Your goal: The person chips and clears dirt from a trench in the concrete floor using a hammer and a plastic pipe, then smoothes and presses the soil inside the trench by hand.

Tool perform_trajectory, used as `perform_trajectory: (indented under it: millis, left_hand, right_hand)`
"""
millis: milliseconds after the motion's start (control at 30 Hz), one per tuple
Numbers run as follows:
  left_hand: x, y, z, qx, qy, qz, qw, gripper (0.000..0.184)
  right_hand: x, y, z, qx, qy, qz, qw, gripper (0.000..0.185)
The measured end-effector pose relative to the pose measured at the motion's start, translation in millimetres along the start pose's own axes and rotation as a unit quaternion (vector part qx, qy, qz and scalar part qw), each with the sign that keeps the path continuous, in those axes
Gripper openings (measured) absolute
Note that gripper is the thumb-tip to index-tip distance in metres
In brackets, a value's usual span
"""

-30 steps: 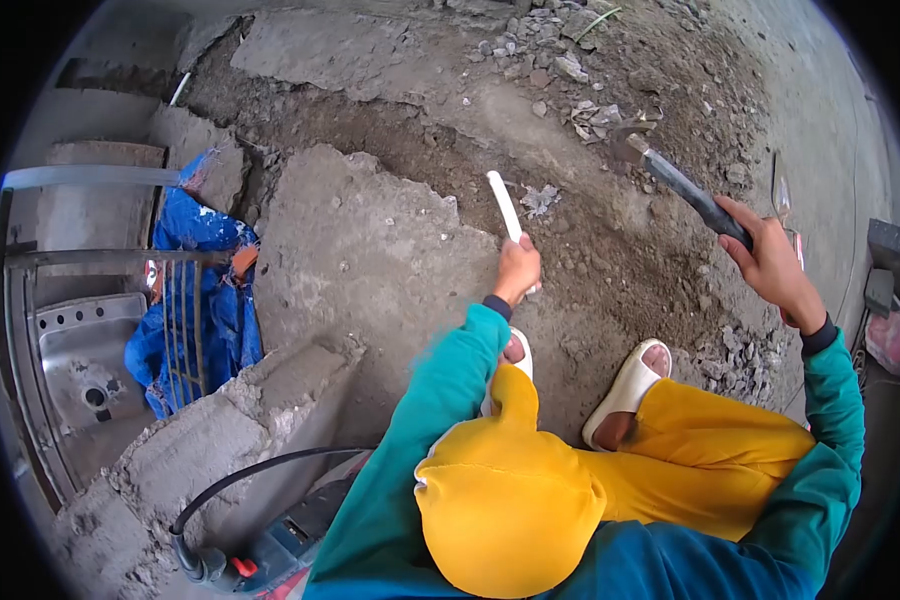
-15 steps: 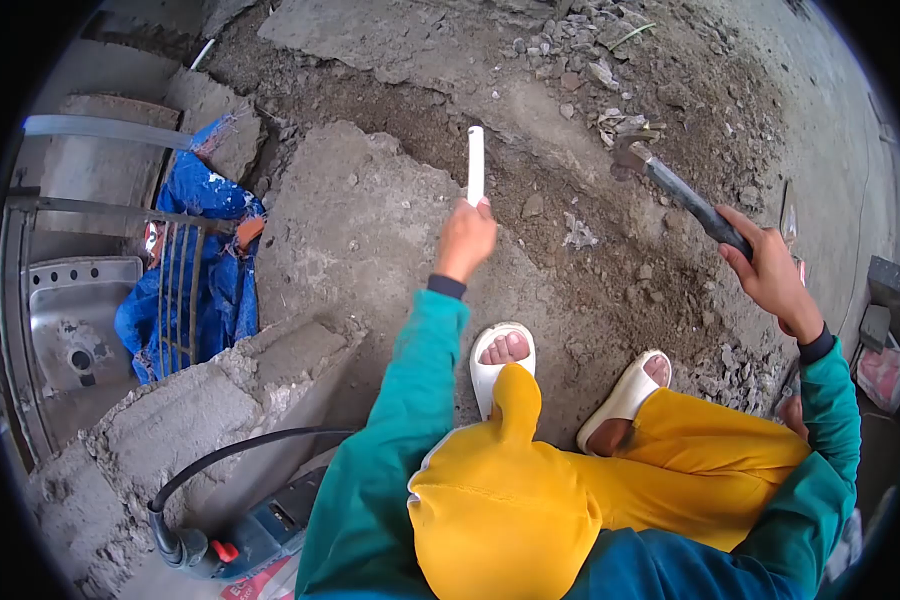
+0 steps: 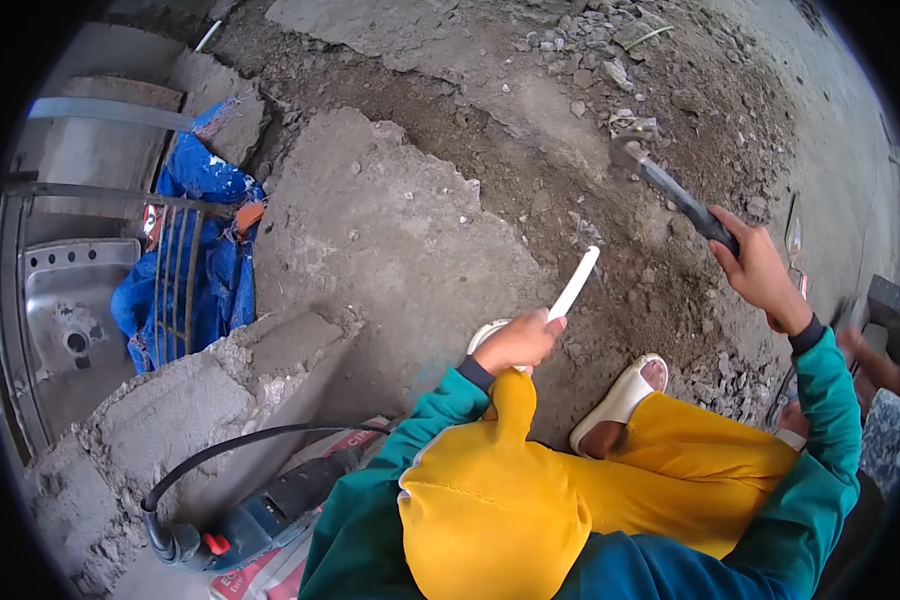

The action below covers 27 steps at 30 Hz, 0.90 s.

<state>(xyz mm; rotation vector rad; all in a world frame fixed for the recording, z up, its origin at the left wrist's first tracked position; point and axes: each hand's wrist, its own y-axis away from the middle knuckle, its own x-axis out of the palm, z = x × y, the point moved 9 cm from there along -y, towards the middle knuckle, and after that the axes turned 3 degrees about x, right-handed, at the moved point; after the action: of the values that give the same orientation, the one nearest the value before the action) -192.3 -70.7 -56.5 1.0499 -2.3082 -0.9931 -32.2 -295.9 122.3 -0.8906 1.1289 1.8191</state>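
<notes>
At the far left a stainless-steel sink [image 3: 85, 300] with a row of holes along its rim sits behind a metal frame [image 3: 120, 195], whose thin bars run in front of a crumpled blue tarpaulin [image 3: 195, 170]. Below these a rough, low concrete wall [image 3: 195, 405] slants across, and beside it a corded power tool [image 3: 260, 525] with a red switch lies over a printed sack [image 3: 240, 585]; its black cord [image 3: 240, 437] arches up and over. A broken concrete slab [image 3: 360, 230] spreads toward the middle, edged by loose soil. The left hand [image 3: 520, 342] is closed around the lower end of a short white pipe [image 3: 575, 285], which tilts up and to the right above the ground, just over the front of a pale slipper (the other slipper [image 3: 625, 395] shows whole, farther right). The right hand [image 3: 760, 270] is wrapped round the dark handle of a hammer [image 3: 682, 198], its head up by the rubble at the upper left of that hand; whether the head touches the ground I cannot tell. Near that hand a trowel [image 3: 794, 225] lies on the ground, and at the right edge another person's patterned clothing [image 3: 885, 440] appears, partly cut off.
</notes>
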Motion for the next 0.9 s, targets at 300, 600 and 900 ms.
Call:
perform_trajectory:
  millis: [300,600,900]
  left_hand:
    - [-124.1,47.6,51.9,0.17,0.328,-0.381,0.848,0.034]
    - [-188.7,31.0,109.4,0.187,0.355,-0.515,0.757,0.032]
    - [-191.1,28.1,115.7,0.2,0.379,-0.512,0.744,0.03]
  right_hand:
    - [128.0,-89.0,53.0,0.065,-0.283,0.24,0.926,0.03]
    - [148.3,-190.3,136.5,-0.111,-0.191,0.02,0.975,0.046]
    - [224.2,-210.4,141.2,-0.109,-0.035,0.061,0.991,0.045]
